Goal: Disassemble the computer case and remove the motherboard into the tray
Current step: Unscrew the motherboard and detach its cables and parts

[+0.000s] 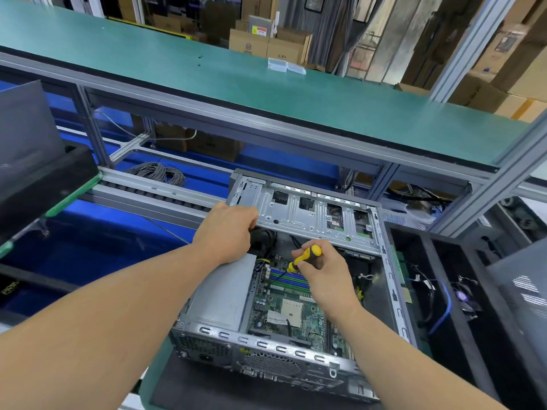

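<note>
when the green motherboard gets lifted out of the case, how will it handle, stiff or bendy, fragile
The motherboard is a thin flat board, so probably fairly stiff but slightly flexible, and light for its area. Its exposed socket and small parts look fragile, so edge handling seems wise. The black cables near the left hand may snag it.

Hardly any lettering could be read. A cardboard box (257, 31) at twelve o'clock, behind the upper shelf, bore a red and white sticker with a yellow warning triangle, its words too small to read. The box (248, 46) below it showed a round printed logo, unreadable. Pale letters sat on a dark object (7, 288) at nine o'clock, too blurred to tell.
</note>
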